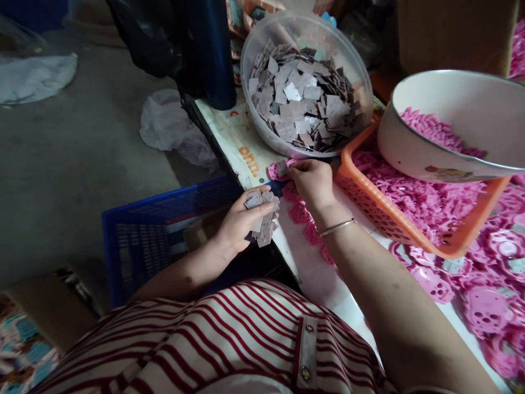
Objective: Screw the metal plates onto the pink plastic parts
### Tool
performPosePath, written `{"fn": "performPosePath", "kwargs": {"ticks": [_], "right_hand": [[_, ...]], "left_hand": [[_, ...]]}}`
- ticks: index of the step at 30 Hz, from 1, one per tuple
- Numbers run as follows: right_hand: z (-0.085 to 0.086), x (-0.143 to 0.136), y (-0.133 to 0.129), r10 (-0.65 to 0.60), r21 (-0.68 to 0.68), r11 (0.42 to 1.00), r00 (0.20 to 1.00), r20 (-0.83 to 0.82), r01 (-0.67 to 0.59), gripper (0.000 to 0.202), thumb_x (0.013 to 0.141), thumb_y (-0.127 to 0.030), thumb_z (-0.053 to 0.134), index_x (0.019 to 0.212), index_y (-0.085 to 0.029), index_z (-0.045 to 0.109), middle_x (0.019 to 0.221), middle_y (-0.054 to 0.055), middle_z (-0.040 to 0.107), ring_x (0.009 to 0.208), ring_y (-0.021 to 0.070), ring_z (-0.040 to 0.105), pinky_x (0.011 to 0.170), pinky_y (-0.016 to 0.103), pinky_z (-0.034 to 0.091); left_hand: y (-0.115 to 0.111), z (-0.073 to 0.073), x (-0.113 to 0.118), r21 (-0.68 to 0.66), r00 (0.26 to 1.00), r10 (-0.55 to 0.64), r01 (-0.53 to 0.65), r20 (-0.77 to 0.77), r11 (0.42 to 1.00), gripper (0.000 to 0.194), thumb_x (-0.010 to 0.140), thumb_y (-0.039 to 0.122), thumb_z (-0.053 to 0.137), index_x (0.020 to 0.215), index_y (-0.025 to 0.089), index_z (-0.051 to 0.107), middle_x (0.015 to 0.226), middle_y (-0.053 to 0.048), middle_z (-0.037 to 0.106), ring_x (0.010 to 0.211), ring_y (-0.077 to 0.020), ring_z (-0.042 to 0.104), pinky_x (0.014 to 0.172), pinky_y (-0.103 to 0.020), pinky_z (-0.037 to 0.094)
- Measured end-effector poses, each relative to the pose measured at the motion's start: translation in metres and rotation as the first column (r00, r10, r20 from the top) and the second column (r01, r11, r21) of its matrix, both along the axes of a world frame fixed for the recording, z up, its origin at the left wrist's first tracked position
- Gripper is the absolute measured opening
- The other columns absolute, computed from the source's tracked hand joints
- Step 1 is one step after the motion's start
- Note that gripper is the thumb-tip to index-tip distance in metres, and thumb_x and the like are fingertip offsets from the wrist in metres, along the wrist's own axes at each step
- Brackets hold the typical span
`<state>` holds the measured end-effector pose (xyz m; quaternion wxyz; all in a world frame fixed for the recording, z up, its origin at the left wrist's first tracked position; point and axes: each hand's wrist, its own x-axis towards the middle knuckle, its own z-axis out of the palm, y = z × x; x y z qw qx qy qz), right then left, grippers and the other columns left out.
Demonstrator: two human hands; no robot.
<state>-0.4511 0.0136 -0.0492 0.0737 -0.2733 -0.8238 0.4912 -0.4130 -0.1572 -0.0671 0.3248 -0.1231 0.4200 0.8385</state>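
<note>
My left hand (pixel 240 221) is wrapped round a stack of small grey plates (pixel 264 216) by the table's left edge. Just beyond it, my right hand (pixel 311 178) pinches one grey plate (pixel 282 168) over a pink plastic part (pixel 273 171) lying on the table. More pink parts (pixel 300 212) run in a row toward my body, partly under my right wrist. A clear round tub (pixel 369 104) full of loose grey plates stands directly behind my right hand.
An orange basket (pixel 463 249) of pink pieces carries a white bowl (pixel 410 148) at the right. Pink parts with plates (pixel 486 309) are heaped nearer me. A blue crate (pixel 110 246) stands below the table's left edge; a dark cylinder (pixel 213 54) is behind.
</note>
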Motion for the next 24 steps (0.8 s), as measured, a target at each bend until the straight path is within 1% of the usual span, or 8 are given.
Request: {"fn": "performPosePath", "kwargs": {"ticks": [4, 7, 9, 11, 13, 17, 19, 24], "right_hand": [[0.009, 0.012, 0.004, 0.016, 0.007, 1.0, 1.0, 0.01, -0.016, 0.012, 0.073, -0.017, 0.065, 0.081, -0.013, 0.073, 0.074, 0.002, 0.066, 0.066, 0.0095, 0.051, 0.065, 0.024, 0.042], [0.021, 0.032, 0.001, 0.112, -0.121, 0.987, 0.991, 0.079, -0.102, 0.018, 0.077, -0.027, 0.066, 0.086, -0.013, 0.072, 0.066, 0.0, 0.062, 0.056, 0.0076, 0.047, 0.055, 0.023, 0.038], [0.028, 0.045, -0.004, 0.211, -0.236, 0.956, 0.968, 0.135, -0.176, 0.027, 0.079, -0.039, 0.068, 0.085, -0.013, 0.07, 0.058, -0.001, 0.058, 0.049, 0.0076, 0.044, 0.048, 0.022, 0.034], [0.033, 0.054, -0.009, 0.289, -0.319, 0.921, 0.943, 0.167, -0.226, 0.038, 0.077, -0.05, 0.071, 0.083, -0.013, 0.07, 0.053, -0.002, 0.055, 0.045, 0.0073, 0.043, 0.043, 0.022, 0.031], [0.035, 0.059, -0.013, 0.328, -0.355, 0.9, 0.929, 0.17, -0.252, 0.045, 0.072, -0.056, 0.075, 0.082, -0.013, 0.069, 0.052, -0.003, 0.054, 0.046, 0.0064, 0.043, 0.044, 0.021, 0.031], [0.031, 0.059, -0.016, 0.317, -0.319, 0.912, 0.936, 0.154, -0.257, 0.048, 0.062, -0.057, 0.084, 0.079, -0.014, 0.069, 0.061, -0.001, 0.061, 0.054, 0.0062, 0.049, 0.05, 0.02, 0.038], [0.029, 0.06, -0.016, 0.295, -0.298, 0.924, 0.942, 0.159, -0.239, 0.047, 0.059, -0.055, 0.087, 0.074, -0.014, 0.068, 0.06, -0.001, 0.061, 0.055, 0.0065, 0.05, 0.05, 0.02, 0.037], [0.029, 0.068, -0.02, 0.25, -0.358, 0.916, 0.956, 0.153, -0.182, 0.048, 0.063, -0.059, 0.083, 0.075, -0.015, 0.066, 0.059, -0.001, 0.06, 0.052, 0.007, 0.05, 0.044, 0.02, 0.034]], "left_hand": [[0.001, 0.003, -0.002, -0.005, 0.999, -0.006, 0.007, 0.034, 1.0, 0.055, 0.067, 0.013, 0.084, 0.115, 0.02, 0.059, 0.097, -0.002, 0.075, 0.065, -0.0159, 0.071, 0.053, -0.027, 0.061], [0.001, 0.003, -0.004, -0.013, 0.999, -0.023, 0.024, 0.03, 1.0, 0.053, 0.067, 0.012, 0.082, 0.115, 0.019, 0.061, 0.094, -0.003, 0.074, 0.066, -0.0173, 0.071, 0.052, -0.028, 0.061], [0.0, 0.001, -0.004, -0.024, 0.999, -0.036, 0.037, 0.009, 0.999, 0.052, 0.068, 0.013, 0.081, 0.117, 0.019, 0.063, 0.089, -0.001, 0.073, 0.065, -0.0172, 0.07, 0.052, -0.029, 0.061], [-0.001, 0.0, -0.004, -0.032, 0.999, -0.051, 0.051, -0.012, 0.998, 0.052, 0.069, 0.014, 0.081, 0.118, 0.02, 0.065, 0.085, 0.001, 0.07, 0.061, -0.0153, 0.068, 0.052, -0.03, 0.062], [-0.001, -0.001, -0.004, -0.033, 0.998, -0.062, 0.061, -0.026, 0.998, 0.053, 0.069, 0.015, 0.082, 0.119, 0.02, 0.066, 0.085, 0.001, 0.07, 0.058, -0.0132, 0.065, 0.052, -0.03, 0.062], [-0.003, 0.0, -0.003, -0.035, 0.997, -0.07, 0.069, -0.038, 0.997, 0.052, 0.067, 0.014, 0.082, 0.117, 0.018, 0.067, 0.09, -0.001, 0.071, 0.065, -0.0135, 0.067, 0.056, -0.027, 0.062], [-0.003, 0.0, -0.002, -0.033, 0.997, -0.073, 0.071, -0.035, 0.997, 0.05, 0.067, 0.014, 0.083, 0.114, 0.018, 0.068, 0.089, -0.001, 0.072, 0.066, -0.0143, 0.068, 0.056, -0.026, 0.061], [-0.003, 0.001, 0.001, -0.022, 0.998, -0.062, 0.062, -0.001, 0.998, 0.042, 0.067, 0.017, 0.084, 0.104, 0.018, 0.066, 0.084, -0.001, 0.071, 0.061, -0.0153, 0.068, 0.054, -0.03, 0.062]]}}
